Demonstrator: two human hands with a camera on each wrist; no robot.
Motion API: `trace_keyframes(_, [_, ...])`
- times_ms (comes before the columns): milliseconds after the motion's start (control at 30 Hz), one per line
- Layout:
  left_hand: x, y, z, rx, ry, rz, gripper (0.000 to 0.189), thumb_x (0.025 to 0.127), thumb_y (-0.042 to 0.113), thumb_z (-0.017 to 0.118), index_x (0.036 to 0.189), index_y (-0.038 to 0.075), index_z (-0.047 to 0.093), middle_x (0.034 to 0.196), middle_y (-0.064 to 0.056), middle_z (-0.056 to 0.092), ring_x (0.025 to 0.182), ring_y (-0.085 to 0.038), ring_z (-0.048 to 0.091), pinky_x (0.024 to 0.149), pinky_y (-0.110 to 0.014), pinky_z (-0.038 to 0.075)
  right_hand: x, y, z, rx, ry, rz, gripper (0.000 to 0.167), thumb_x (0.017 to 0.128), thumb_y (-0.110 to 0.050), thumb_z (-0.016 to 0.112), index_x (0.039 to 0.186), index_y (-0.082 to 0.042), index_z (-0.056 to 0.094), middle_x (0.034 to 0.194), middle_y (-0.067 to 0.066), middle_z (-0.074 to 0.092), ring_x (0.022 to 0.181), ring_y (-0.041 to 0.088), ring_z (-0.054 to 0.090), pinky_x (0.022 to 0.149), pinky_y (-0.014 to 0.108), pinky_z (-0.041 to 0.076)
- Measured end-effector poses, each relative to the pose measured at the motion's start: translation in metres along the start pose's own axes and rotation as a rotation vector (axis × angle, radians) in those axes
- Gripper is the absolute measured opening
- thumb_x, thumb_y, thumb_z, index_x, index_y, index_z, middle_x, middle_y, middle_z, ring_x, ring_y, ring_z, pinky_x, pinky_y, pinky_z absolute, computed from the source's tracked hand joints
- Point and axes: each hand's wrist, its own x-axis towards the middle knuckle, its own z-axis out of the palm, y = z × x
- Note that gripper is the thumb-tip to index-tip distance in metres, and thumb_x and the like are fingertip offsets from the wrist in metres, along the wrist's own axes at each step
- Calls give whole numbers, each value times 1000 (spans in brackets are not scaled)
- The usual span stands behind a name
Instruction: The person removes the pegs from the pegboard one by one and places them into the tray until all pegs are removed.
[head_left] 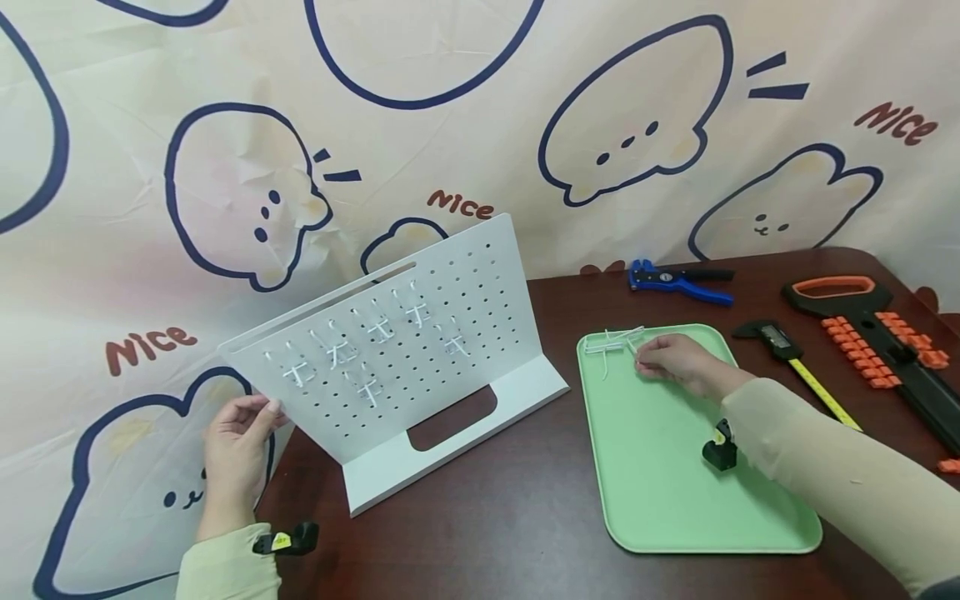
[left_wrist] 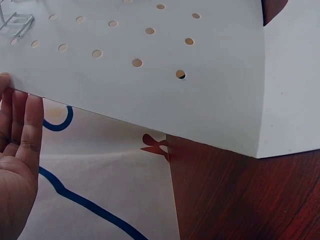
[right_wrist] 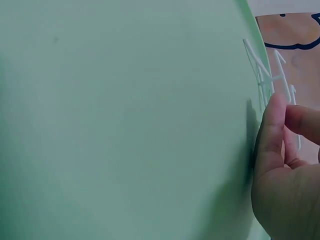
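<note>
A person's left hand [head_left: 236,446], fingers straight, is steadying the left edge of a white pegboard stand [head_left: 420,350] standing on a dark wooden surface [head_left: 487,517]. The right hand [head_left: 675,362] is pinching white plastic hooks [head_left: 617,343] lying at the far end of a green tray [head_left: 675,492], just right of the pegboard.

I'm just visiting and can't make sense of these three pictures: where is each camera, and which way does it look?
Head: on the head, looking down at pegboard, tray, both hands.
Left wrist: along left hand to the pegboard's edge.
Right wrist: along right hand pinching white hooks on the tray.
Head shares the pegboard and tray.
</note>
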Motion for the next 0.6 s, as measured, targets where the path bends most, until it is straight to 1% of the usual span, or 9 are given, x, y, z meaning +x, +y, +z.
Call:
trace_keyframes(167, [1, -1, 0, 7, 2, -6, 7, 98, -1, 67, 105, -1, 68, 93, 6, 69, 80, -5, 68, 77, -11, 53, 0, 0, 3, 3, 8, 3, 30, 107, -2, 50, 128, 19, 49, 98, 5, 66, 84, 5, 65, 79, 21, 57])
trace_keyframes(367, [1, -2, -1, -7, 5, -13, 6, 98, -1, 68, 103, 2, 69, 93, 6, 69, 80, -5, 68, 77, -12, 53, 1, -3, 6, -32, 22, 32, 27, 106, -4, 54, 124, 16, 54, 92, 4, 69, 80, 6, 67, 77, 22, 58])
trace_keyframes(600, [1, -2, -1, -9, 4, -4, 6, 98, -2, 67, 104, -1, 69, 93, 5, 69, 80, -5, 68, 77, -12, 53, 1, -3, 6, -92, 0, 36, 28, 106, -6, 54, 123, 16, 56, 90, 4, 69, 79, 7, 66, 75, 24, 59])
